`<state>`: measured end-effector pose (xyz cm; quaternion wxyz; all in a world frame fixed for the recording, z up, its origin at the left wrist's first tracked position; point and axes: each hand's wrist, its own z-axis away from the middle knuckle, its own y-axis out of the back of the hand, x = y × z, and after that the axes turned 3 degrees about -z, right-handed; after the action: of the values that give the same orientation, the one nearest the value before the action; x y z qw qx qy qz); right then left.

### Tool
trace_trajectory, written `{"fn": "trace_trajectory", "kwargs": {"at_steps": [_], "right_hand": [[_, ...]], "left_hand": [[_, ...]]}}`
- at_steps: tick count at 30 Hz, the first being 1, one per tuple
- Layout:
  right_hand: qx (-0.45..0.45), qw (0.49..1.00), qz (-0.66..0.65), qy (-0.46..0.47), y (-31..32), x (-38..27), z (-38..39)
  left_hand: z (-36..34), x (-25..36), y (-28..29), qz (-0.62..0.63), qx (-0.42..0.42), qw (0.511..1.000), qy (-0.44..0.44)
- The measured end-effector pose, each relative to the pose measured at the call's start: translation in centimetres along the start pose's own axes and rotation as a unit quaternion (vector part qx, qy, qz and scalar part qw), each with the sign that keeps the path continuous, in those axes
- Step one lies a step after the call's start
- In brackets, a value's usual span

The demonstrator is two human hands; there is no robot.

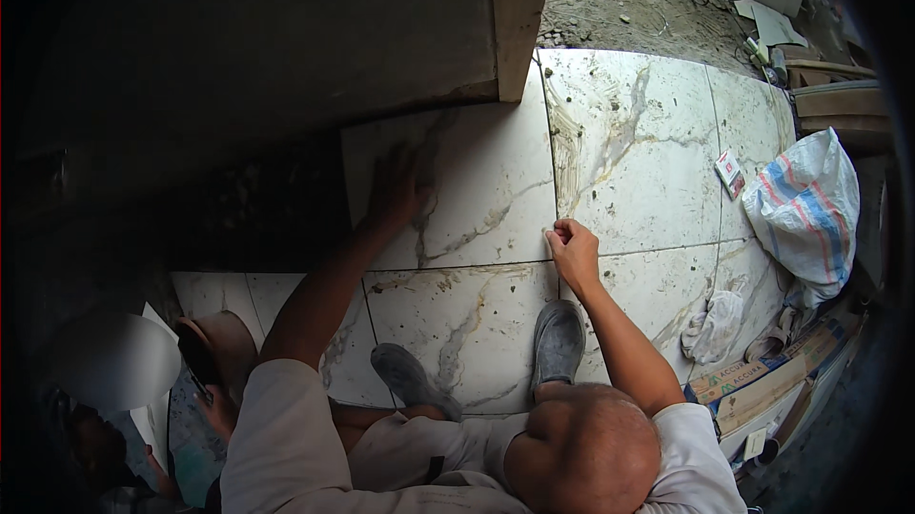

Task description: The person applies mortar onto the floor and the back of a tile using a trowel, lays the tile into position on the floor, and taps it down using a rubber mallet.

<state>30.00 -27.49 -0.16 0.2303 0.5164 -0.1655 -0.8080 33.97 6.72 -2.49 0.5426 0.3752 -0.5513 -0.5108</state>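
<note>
L hand (396,192) flat on marbled tile (477,181), fingers spread. R hand (573,249) closed at tile's lower-right corner, on joint. Striped sack (805,209) at right, grey shoes (558,342) below.

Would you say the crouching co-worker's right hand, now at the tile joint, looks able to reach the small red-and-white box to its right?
Probably yes, with a lean: only bare marbled tile lies between the right hand and the small box, though that arm looks nearly straight.

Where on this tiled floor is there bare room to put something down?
Free: the far tile between the wall corner and small box. Crowded: around both hands, left hand, right hand, the shoes, and the rag beside the sack.
</note>
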Motion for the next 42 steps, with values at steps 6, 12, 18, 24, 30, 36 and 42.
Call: {"fn": "trace_trajectory", "kwargs": {"at_steps": [6, 12, 18, 24, 30, 36, 42], "right_hand": [[-0.035, 0.999, 0.022, 0.035, 1.3, 1.3, 1.5], [-0.097, 0.986, 0.12, 0.065, 2.7, 0.5, 3.0], [-0.092, 0.983, 0.134, 0.089, 5.3, -2.5, 3.7], [-0.308, 0.895, 0.305, 0.11, 7.2, -8.4, 4.4], [-0.157, 0.85, 0.328, 0.38, 1.2, -15.7, 0.9], [0.002, 0.856, -0.392, 0.336, -5.8, -19.8, -1.2], [0.025, 0.85, -0.369, 0.374, -13.0, -18.6, 2.6]], "left_hand": [[8.6, 0.1, 4.3, 0.022, -0.116, 0.993, -0.029], [13.9, -3.9, 4.0, -0.016, -0.146, 0.986, -0.077], [14.4, -6.6, 2.6, -0.03, -0.117, 0.984, -0.13], [12.9, -8.1, 2.5, -0.027, -0.13, 0.974, -0.184], [11.1, -8.2, 3.8, 0.008, -0.183, 0.968, -0.174], [9.0, -7.4, 5.1, 0.02, -0.232, 0.96, -0.155], [8.3, -6.8, 4.5, 0.018, -0.268, 0.953, -0.138]]}}
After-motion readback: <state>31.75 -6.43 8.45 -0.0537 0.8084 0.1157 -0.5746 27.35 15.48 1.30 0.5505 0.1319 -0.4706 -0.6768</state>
